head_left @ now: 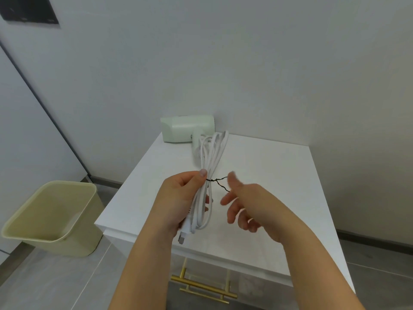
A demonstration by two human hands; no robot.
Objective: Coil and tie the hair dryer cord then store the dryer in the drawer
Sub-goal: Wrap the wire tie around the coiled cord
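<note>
A pale green hair dryer (186, 129) lies at the back of the white cabinet top (268, 175), its handle pointing toward me. Its white cord (211, 157) is gathered into a long bundle of loops. My left hand (178, 198) grips the bundle near its lower half, thumb pressed on the cord, and the plug (182, 237) hangs out below the palm. A thin black twist tie (218, 183) is wrapped round the bundle beside my thumb, with its two ends sticking out to the right. My right hand (243, 204) hovers just right of the tie, fingers loosely spread, holding nothing.
A beige plastic bin (51, 218) stands on the grey floor left of the cabinet. Below the cabinet top, the drawer front carries gold bar handles (205, 287). White walls close in behind and to the right.
</note>
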